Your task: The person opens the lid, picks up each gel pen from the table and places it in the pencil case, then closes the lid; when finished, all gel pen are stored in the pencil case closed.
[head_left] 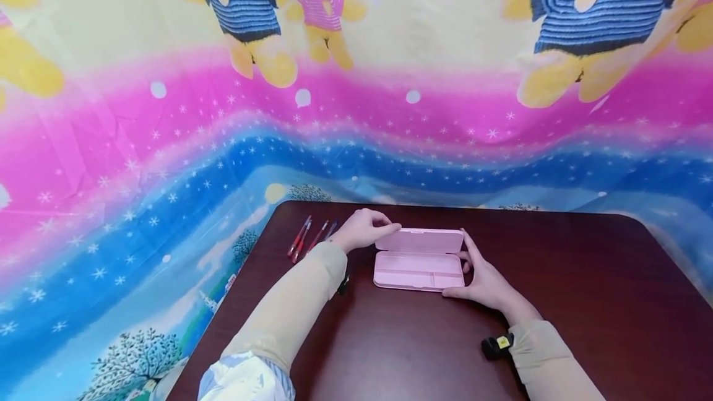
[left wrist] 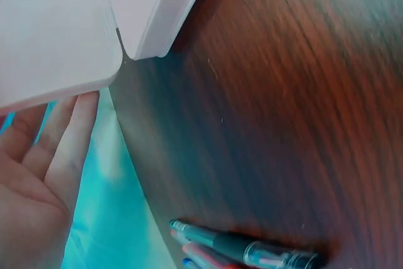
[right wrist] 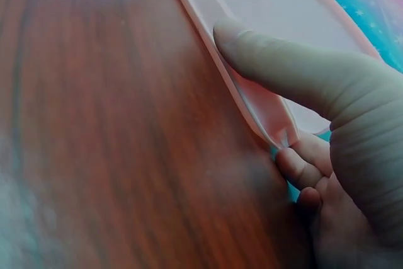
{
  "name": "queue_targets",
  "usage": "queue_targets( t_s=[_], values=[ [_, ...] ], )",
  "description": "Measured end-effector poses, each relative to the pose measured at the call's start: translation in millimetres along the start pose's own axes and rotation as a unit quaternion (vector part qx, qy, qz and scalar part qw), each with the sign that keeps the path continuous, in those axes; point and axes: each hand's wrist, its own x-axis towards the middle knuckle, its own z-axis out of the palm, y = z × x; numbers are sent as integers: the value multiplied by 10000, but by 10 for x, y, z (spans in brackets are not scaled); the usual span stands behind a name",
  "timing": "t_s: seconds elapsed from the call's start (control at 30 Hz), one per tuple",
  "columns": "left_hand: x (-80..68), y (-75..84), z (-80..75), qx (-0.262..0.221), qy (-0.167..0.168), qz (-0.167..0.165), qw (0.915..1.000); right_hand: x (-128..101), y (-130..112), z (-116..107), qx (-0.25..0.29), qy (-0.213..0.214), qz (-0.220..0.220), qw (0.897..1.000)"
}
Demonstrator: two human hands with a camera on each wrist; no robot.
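A pink pencil case (head_left: 419, 268) lies open on the dark brown table (head_left: 585, 277), its lid (head_left: 420, 241) raised toward the far side. My left hand (head_left: 364, 228) holds the lid's left corner; in the left wrist view its fingers (left wrist: 56, 149) lie behind the pink case (left wrist: 56, 29). My right hand (head_left: 481, 277) holds the case's right end. In the right wrist view its thumb (right wrist: 283, 61) lies along the pink case's edge (right wrist: 264, 111), with the other fingers curled behind it. The case's compartments look bare.
Several pens (head_left: 306, 237), red and blue, lie side by side near the table's far left corner, just left of my left hand, also showing as pens (left wrist: 252, 250) in the left wrist view. A colourful cartoon-bear cloth (head_left: 356, 110) hangs behind the table.
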Motion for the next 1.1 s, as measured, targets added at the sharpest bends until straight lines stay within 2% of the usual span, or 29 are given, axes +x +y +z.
queue_targets(
  t_s=[0.17,0.3,0.47,0.67,0.77,0.87,0.97,1.03,1.1],
  values=[
    [22,-5,61,-481,538,-295,9970,-14,23,-2,57,31,-4,10000],
    [58,16,104,-751,932,-348,9922,-22,22,-11,69,72,-27,9999],
    [120,9,160,-720,1340,-384,9876,-21,12,-10,-10,37,6,10000],
    [178,-31,226,-356,1532,-686,9852,-12,8,23,-71,38,33,10000],
    [179,-27,228,-241,1573,-645,9852,-11,9,25,-102,61,48,9999],
    [129,-14,153,-160,1554,-492,9865,2,15,26,-136,60,97,9998],
    [24,-12,-22,45,1601,-409,9862,11,15,25,-178,76,135,9997],
    [-70,-60,-176,304,1673,-457,9844,10,7,27,-169,72,155,9997],
    [-190,-162,-340,622,1772,-639,9801,8,-3,37,-183,60,167,9997]
  ],
)
